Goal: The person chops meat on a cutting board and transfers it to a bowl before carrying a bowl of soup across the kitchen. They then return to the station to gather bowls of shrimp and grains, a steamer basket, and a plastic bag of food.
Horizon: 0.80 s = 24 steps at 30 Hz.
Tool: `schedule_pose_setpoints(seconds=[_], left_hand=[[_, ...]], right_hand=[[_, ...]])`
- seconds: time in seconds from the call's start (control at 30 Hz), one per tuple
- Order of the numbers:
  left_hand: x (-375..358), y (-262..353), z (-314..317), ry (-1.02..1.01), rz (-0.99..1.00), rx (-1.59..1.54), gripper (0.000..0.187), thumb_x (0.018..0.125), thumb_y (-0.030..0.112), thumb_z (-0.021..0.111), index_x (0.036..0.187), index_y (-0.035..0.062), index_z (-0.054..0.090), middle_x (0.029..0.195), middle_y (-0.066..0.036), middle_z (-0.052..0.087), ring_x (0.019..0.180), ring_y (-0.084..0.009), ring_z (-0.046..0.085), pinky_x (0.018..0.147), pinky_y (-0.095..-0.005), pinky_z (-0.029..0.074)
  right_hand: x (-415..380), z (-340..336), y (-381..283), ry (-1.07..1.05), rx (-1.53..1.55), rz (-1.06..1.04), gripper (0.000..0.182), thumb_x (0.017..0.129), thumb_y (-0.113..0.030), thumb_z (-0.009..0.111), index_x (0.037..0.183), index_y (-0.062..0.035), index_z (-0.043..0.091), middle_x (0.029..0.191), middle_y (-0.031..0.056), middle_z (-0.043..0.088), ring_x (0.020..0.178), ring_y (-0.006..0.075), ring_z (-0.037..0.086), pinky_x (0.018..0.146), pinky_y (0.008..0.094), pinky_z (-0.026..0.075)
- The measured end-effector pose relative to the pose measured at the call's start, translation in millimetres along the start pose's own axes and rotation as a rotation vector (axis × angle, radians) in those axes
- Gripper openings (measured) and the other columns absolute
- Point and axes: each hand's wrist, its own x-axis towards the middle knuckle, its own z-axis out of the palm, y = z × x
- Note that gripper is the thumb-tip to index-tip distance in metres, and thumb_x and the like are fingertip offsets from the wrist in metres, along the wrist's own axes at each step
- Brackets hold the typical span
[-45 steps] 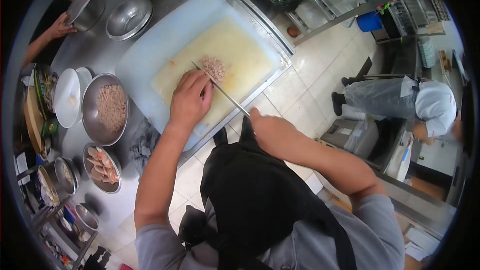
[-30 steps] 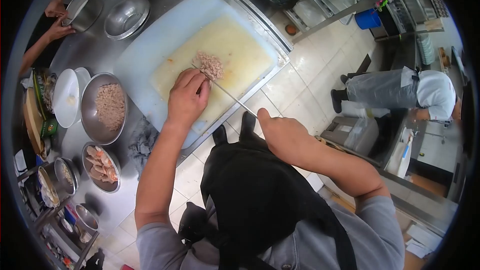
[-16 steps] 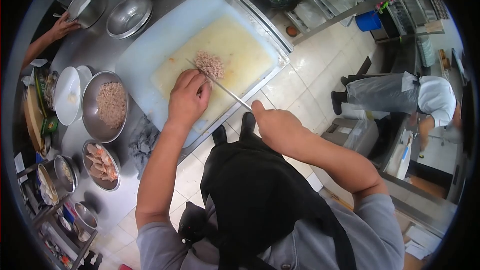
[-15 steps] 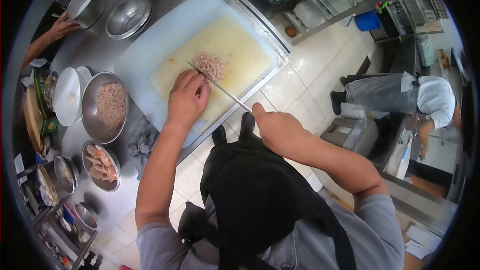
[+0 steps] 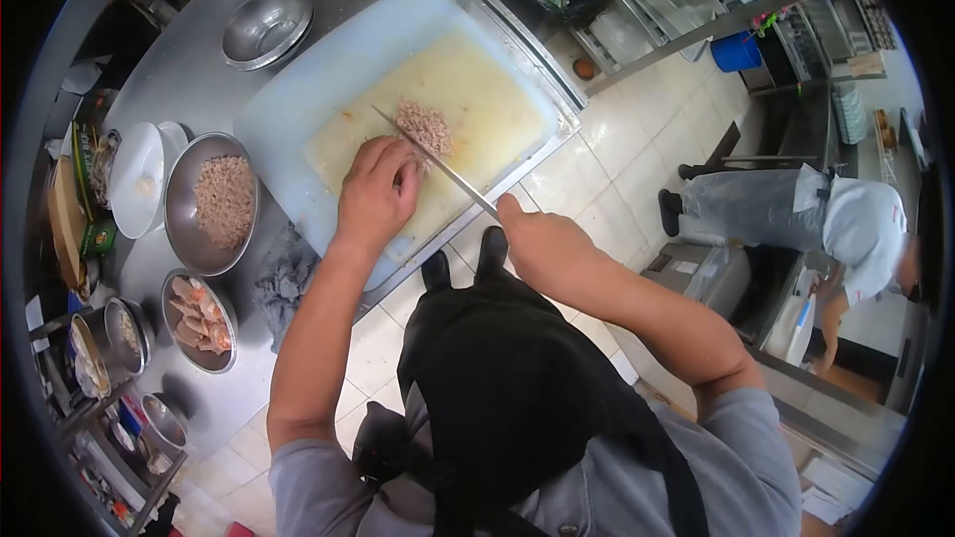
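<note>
My right hand (image 5: pixel 545 244) is wrapped around the handle of a long kitchen knife (image 5: pixel 453 175), whose blade points up and left across the board. Close beside the blade, my left hand (image 5: pixel 378 194) has its fingers curled down over a piece of meat that they mostly hide. Finely chopped meat (image 5: pixel 426 127) lies in a small heap just beyond the blade. All this is on a yellowed cutting board (image 5: pixel 487 89), set on a larger pale blue-white board (image 5: pixel 288 104).
Left of the boards stand a steel bowl of minced meat (image 5: pixel 223 201), a bowl of meat chunks (image 5: pixel 201 323), white plates (image 5: pixel 137 174) and a crumpled dark cloth (image 5: pixel 284 283). A steel bowl (image 5: pixel 264 28) sits farther back. A co-worker (image 5: pixel 860 224) bends over a counter at right.
At upper left, another person's hand and the pot it held have left the view. The co-worker at right has shifted an arm. My hands and the knife stay nearly in place on the board.
</note>
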Motion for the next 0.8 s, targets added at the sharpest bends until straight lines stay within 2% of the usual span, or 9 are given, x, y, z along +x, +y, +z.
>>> schedule_pose_setpoints(seconds=[0.07,0.2,0.3,0.4,0.57,0.8], left_hand=[[0.3,-3.1,1.5,0.001,0.012,0.031,0.014,0.082,0.002,0.072,0.096,0.0029,0.068,0.103,-0.012,0.069,0.1,-0.0332,0.068,0.086,-0.0411,0.057],[1.4,-2.0,1.2,-0.006,0.016,0.038,0.013,0.082,0.002,0.072,0.095,0.0027,0.069,0.103,-0.012,0.07,0.1,-0.033,0.068,0.085,-0.0407,0.057],[0.4,-3.0,2.2,-0.003,0.026,0.012,0.013,0.082,0.002,0.072,0.095,0.0026,0.069,0.102,-0.012,0.07,0.099,-0.0329,0.068,0.086,-0.0406,0.057],[0.9,-0.2,-1.7,-0.019,0.026,0.035,0.017,0.082,0.002,0.072,0.099,0.0019,0.068,0.106,-0.013,0.069,0.103,-0.0343,0.067,0.09,-0.0415,0.056],[-2.2,8.4,-5.9,-0.109,-0.004,0.091,0.026,0.083,0.003,0.073,0.107,0.0002,0.066,0.114,-0.016,0.066,0.112,-0.0376,0.062,0.098,-0.0443,0.052],[-7.6,4.0,-2.7,-0.037,0.036,0.077,0.019,0.083,0.002,0.071,0.101,0.0013,0.067,0.111,-0.014,0.067,0.108,-0.0354,0.064,0.093,-0.043,0.055]], right_hand=[[-11.1,-5.2,-1.9,-0.083,-0.05,0.05,0.03,0.082,0.006,0.058,0.11,0.0076,0.046,0.081,0.0275,0.068,0.081,0.0479,0.069,0.073,0.0537,0.055],[-23.6,-7.9,1.3,-0.08,-0.059,0.032,0.03,0.083,0.005,0.058,0.11,0.0074,0.046,0.081,0.0273,0.069,0.082,0.0479,0.069,0.073,0.0538,0.055],[-11.7,4.2,6.6,-0.094,0.02,-0.045,0.032,0.083,0.006,0.054,0.113,0.0105,0.044,0.075,0.0288,0.066,0.076,0.049,0.067,0.069,0.0556,0.053],[26.7,22.5,8.5,-0.011,-0.003,-0.057,0.032,0.084,0.005,0.054,0.114,0.0117,0.046,0.076,0.0292,0.067,0.077,0.0487,0.068,0.07,0.0549,0.054],[26.0,28.0,11.7,0.054,0.019,-0.068,0.03,0.086,0.003,0.054,0.114,0.0107,0.047,0.078,0.029,0.067,0.079,0.0488,0.068,0.071,0.0557,0.054],[-11.4,11.3,9.8,-0.027,0.031,0.012,0.024,0.086,0.003,0.053,0.108,0.0068,0.043,0.075,0.0278,0.065,0.075,0.0489,0.066,0.068,0.0566,0.052]])
